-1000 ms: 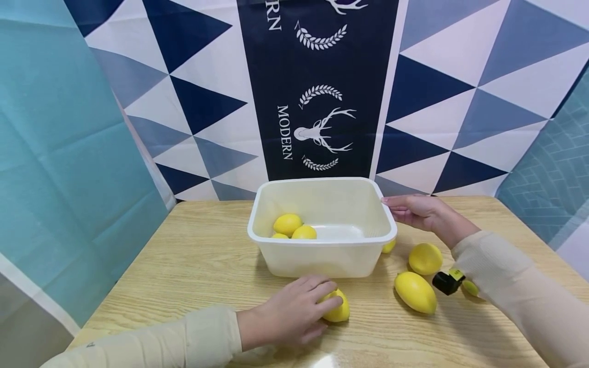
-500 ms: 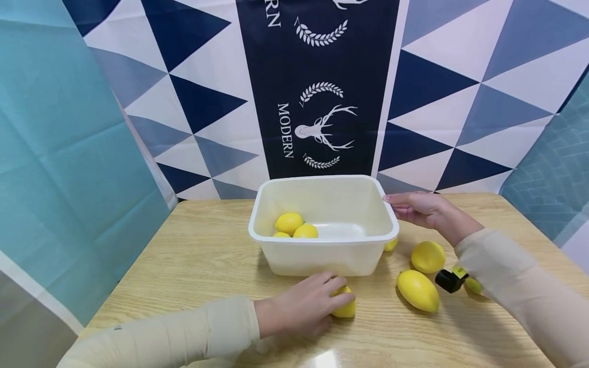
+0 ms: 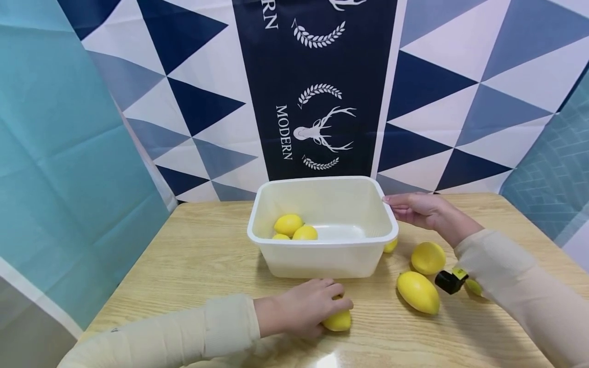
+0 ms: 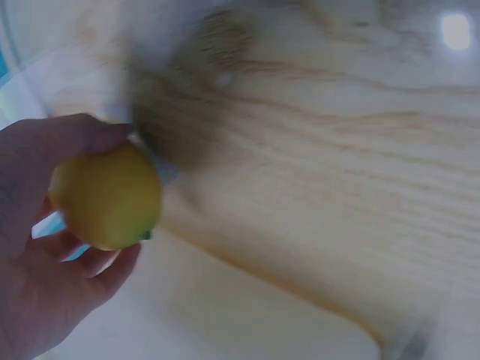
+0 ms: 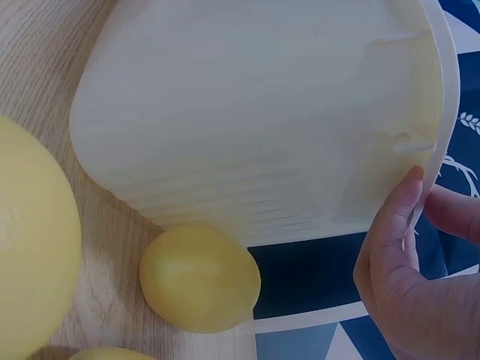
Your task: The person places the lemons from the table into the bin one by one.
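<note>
My left hand [image 3: 306, 309] grips a yellow lemon [image 3: 339, 321] just in front of a white plastic bin [image 3: 317, 259]. In the left wrist view, thumb and fingers curl round that lemon [image 4: 109, 196], with the table behind it. My right hand [image 3: 425, 212] holds the bin's right rim near the back corner. Up close in the right wrist view, the rim runs between the thumb and fingers of my right hand [image 5: 420, 277]. Inside the bin, at its left end, lie 3 lemons [image 3: 288, 225], one partly hidden by the front wall.
Right of the bin, more lemons [image 3: 417, 292] lie on the wooden table [image 3: 198, 255], one partly behind the bin [image 3: 390, 246] and one partly behind the right sleeve. A small black camera [image 3: 451, 281] sits on the right wrist. A patterned cloth [image 3: 317, 76] hangs behind the table.
My left hand and its lemon first shifted slightly right, then came back a little toward the table's front. The right hand has stayed at the bin's rim.
</note>
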{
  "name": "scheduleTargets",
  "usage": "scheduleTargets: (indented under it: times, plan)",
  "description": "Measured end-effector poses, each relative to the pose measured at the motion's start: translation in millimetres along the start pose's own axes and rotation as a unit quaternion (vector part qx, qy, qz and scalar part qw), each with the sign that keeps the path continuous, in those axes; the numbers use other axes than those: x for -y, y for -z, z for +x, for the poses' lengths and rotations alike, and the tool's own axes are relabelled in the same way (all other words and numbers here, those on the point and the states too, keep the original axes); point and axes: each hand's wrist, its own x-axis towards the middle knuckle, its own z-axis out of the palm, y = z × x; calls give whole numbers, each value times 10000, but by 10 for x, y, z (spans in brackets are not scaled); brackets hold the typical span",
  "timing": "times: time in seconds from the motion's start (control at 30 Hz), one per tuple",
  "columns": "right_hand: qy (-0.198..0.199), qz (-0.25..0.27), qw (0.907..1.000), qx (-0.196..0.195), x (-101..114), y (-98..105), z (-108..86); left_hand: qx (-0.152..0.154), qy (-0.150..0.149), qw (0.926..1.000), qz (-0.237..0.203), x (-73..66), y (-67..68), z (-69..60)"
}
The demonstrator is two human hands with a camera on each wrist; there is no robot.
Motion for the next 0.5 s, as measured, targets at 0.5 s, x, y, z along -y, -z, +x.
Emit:
scheduleTargets:
  times: [0.5]
  plan:
    - [-17,116,9999,90,0,19,19,132,164,9998,-54,12,656,-158]
